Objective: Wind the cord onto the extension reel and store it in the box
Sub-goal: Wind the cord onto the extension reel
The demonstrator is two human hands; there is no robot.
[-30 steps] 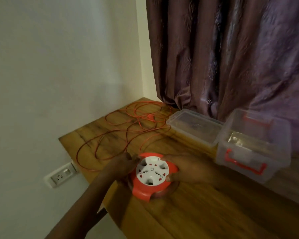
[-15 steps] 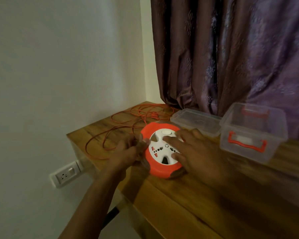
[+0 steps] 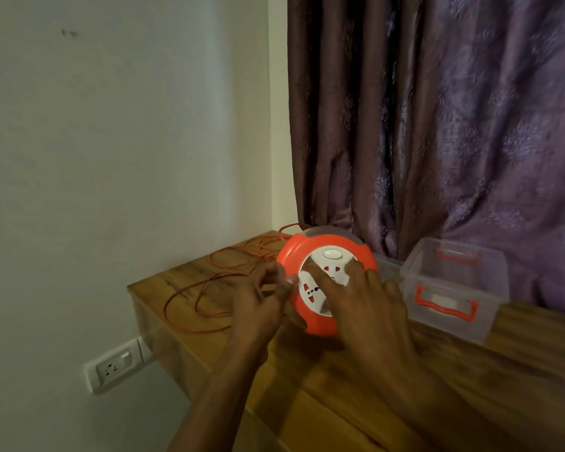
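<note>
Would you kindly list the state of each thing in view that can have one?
reel: tilted up on edge, socket face toward camera
cord: mostly unwound, looped on the table
box: open, lid off
left hand: pinching at the reel's rim
right hand: fingers spread on the reel's face

left hand (image 3: 261,300) seemingly pinching, right hand (image 3: 359,298) splayed

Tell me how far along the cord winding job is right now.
Early stage. Done: nothing stored; the clear box stands open and holds no reel. In hand: the reel is tilted up on the table, the right hand spread on its white face, the left hand pinching at its rim. Left: most of the orange cord lies loose on the table, then boxing the reel.
</note>
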